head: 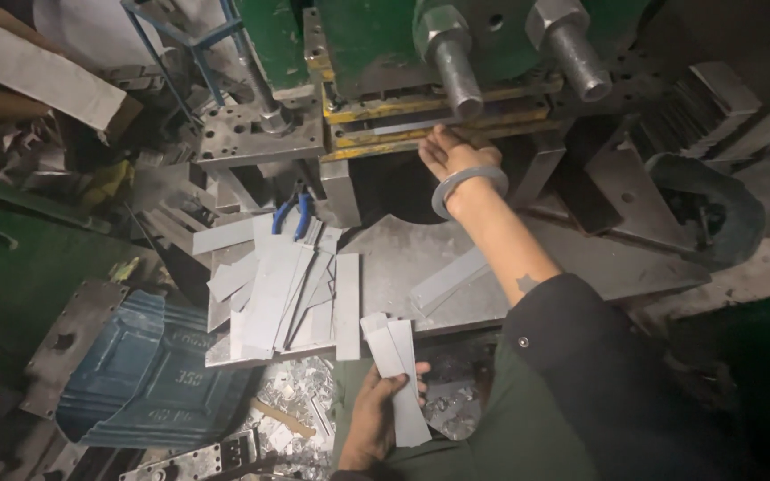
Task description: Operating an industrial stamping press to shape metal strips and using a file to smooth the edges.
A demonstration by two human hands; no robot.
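Nearest, the left hand closes its fingers around a small stack of grey metal strips. Just beyond, to the left, a loose pile of strips lies on the press table, blue-handled pliers behind it. Farthest, the right hand, bangle at the wrist, reaches into the yellow-edged die; its fingertips are hidden, so their grip cannot be told.

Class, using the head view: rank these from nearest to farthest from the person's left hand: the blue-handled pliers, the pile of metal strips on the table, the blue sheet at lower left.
From the left hand:
1. Pile of metal strips, just above, on the table.
2. Blue sheet, off to the left, lower.
3. Blue-handled pliers, beyond the pile, by the press.
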